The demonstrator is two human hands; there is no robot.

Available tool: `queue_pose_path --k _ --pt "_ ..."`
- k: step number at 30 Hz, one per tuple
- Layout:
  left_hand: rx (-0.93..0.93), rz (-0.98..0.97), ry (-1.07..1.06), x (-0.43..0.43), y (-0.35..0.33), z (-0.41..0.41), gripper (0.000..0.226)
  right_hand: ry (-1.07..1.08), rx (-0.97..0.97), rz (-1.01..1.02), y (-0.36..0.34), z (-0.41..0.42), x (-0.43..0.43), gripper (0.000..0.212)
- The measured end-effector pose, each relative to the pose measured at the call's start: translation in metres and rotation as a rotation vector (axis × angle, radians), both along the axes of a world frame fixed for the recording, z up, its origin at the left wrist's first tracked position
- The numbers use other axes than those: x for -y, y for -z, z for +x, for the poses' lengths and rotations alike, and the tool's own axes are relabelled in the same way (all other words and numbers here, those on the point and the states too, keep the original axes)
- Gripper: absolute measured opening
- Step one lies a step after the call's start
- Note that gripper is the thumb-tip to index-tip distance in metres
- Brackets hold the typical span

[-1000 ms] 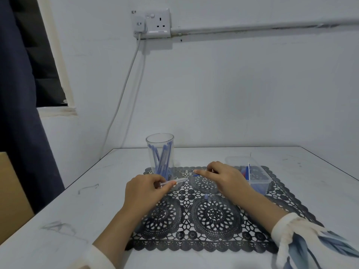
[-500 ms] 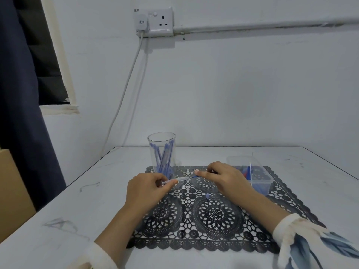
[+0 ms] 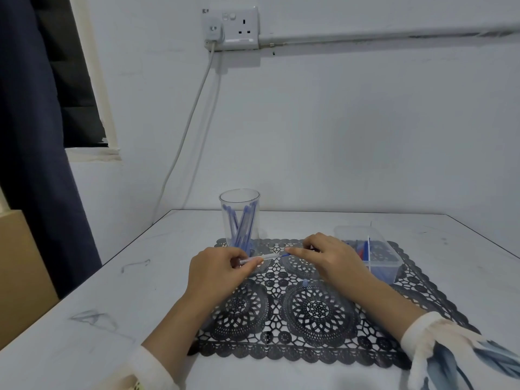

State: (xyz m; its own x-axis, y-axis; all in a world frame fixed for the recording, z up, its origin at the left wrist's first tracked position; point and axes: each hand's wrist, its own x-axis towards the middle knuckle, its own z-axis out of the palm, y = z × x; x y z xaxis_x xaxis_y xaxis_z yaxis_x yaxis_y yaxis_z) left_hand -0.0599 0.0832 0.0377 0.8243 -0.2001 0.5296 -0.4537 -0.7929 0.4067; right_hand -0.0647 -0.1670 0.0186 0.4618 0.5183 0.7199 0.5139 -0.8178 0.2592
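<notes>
**Pen assembly, head view.** We are looking at two pen parts being joined above a black lace-pattern placemat [image 3: 318, 308] on the pale worktop [image 3: 140, 291].

- **Left hand:** The left hand [image 3: 216, 273] is pinching a slim transparent plastic pen barrel [image 3: 257, 259] between thumb and fingertips, its grip clenched round the barrel's left end.
- **Right hand:** The right hand [image 3: 332, 258] is pinching a thin blue ink refill [image 3: 284, 255], its grip closed on the refill's right end. The refill is pointing at the barrel's open mouth. We cannot tell whether its tip is already inside.
- **Position:** Both parts are hanging just above the placemat, between the hands. They are just in front of a clear drinking tumbler [image 3: 239, 218] that is holding blue pens.
- **Nearby:** A lidless translucent plastic box [image 3: 394, 249] of blue and red parts is standing just beside the right hand. A small blue cap [image 3: 305, 282] is lying on the placemat near the right wrist.

**Handling.** We are judging the barrel to be light, stiff and smooth, so it is likely to roll between fingertips and is best held near its mid-length. We are judging the refill to be lighter and easily bent. Gripping it close to the entering tip should guard against buckling.
</notes>
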Motion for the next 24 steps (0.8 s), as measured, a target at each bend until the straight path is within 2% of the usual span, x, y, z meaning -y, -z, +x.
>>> queue_pose_path --k 4,15,17,24 --pt "0.001 0.002 -0.005 0.000 -0.001 -0.001 0.040 0.030 0.014 0.033 -0.003 -0.002 0.002 0.056" --pt "-0.006 0.031 0.010 0.003 -0.001 -0.004 0.040 0.014 0.038 0.015 -0.001 -0.005 -0.009 0.036" --pt "-0.001 0.033 0.008 0.002 -0.001 -0.003 0.039 0.066 0.014 0.096 -0.004 -0.009 -0.011 0.028" --pt "0.007 0.012 0.006 0.002 -0.002 -0.004 0.038 0.352 -0.065 0.229 -0.005 -0.011 -0.012 0.030"
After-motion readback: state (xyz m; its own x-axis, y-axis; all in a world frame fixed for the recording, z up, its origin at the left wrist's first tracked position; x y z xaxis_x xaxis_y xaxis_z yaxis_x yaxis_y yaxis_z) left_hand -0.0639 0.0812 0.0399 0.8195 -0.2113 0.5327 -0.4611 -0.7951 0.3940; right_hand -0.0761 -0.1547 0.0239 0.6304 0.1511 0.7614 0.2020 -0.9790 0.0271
